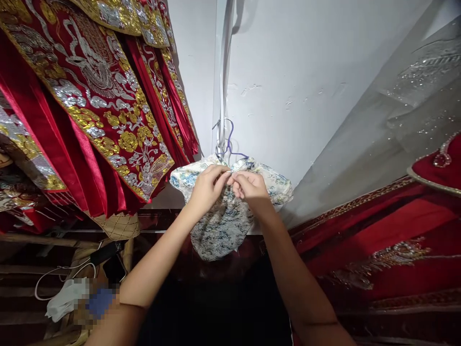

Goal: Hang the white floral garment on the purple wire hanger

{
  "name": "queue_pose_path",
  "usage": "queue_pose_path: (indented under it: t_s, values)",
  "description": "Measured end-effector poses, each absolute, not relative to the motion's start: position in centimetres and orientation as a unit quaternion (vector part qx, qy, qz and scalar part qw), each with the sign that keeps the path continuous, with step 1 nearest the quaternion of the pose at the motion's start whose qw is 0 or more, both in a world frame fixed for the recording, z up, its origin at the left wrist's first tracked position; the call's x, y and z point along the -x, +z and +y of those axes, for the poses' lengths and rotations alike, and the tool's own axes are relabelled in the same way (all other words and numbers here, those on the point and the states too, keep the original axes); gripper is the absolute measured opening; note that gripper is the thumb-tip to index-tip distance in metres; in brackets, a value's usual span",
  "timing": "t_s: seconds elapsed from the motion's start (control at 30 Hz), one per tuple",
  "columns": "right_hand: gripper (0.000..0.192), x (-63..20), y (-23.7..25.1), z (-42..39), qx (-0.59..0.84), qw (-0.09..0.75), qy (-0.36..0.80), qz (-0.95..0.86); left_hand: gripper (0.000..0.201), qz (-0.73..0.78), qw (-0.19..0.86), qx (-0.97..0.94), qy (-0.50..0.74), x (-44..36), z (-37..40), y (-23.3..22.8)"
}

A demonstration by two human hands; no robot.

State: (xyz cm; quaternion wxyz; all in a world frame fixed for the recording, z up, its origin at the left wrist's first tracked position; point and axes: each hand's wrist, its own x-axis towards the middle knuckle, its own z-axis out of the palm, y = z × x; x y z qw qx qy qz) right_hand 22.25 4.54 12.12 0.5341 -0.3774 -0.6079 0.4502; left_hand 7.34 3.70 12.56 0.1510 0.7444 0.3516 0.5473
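A pale blouse (pixel 223 233) with a blue floral print hangs on a purple hanger (pixel 229 139) against the wall. At its neckline, my left hand (pixel 212 181) pinches the edge of the blouse between thumb and fingers. Close beside it, my right hand (pixel 251 186) is closed, its thumb pressed to curled fingers at the same spot. What lies between the right fingertips is too small to make out. The two hands nearly touch and cover the middle of the collar.
Red garments with gold and silver embroidery (pixel 108 96) hang at left. Sheer sparkling fabric (pixel 414 96) and a red beaded dress (pixel 406 230) are at right. At lower left, a wooden rack (pixel 36 239) stands near a white cable (pixel 39 283) and a phone (pixel 114 268).
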Motion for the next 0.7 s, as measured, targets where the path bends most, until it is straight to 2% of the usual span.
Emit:
queue_pose_path:
  t_s: [0.13, 0.23, 0.3, 0.37, 0.4, 0.47, 0.63, 0.7]
  values:
    - [0.024, -21.6, 9.5, 5.6, 0.409, 0.543, 0.441, -0.586, 0.019, 0.370, 0.074, -0.730, 0.570, -6.5, 4.8, 12.9]
    - [0.025, -21.4, 6.7, 5.5, 0.436, 0.510, 0.438, -0.598, 0.020, 0.408, 0.062, -0.619, 0.669, -3.4, 6.1, 11.8]
    - [0.027, -21.3, 5.2, 4.9, 0.446, 0.501, 0.432, -0.603, 0.022, 0.414, 0.104, -0.498, 0.755, -0.5, 7.7, 10.4]
    - [0.028, -21.2, 4.4, 4.0, 0.445, 0.499, 0.434, -0.604, 0.023, 0.400, 0.205, -0.363, 0.816, 2.2, 9.4, 8.5]
    - [0.028, -21.1, 4.2, 3.6, 0.439, 0.498, 0.442, -0.603, 0.024, 0.394, 0.255, -0.309, 0.827, 3.2, 10.1, 7.4]
    - [0.028, -21.0, 3.8, 2.9, 0.426, 0.493, 0.463, -0.602, 0.025, 0.390, 0.285, -0.256, 0.837, 4.4, 10.9, 5.3]
    - [0.027, -22.1, 1.8, 1.6, 0.431, 0.524, 0.486, -0.550, 0.026, 0.470, 0.095, -0.408, 0.777, 4.5, 10.0, 2.6]
    - [0.026, -22.8, 0.8, 1.0, 0.438, 0.535, 0.500, -0.521, 0.023, 0.481, 0.067, -0.488, 0.725, 4.3, 9.6, 3.1]
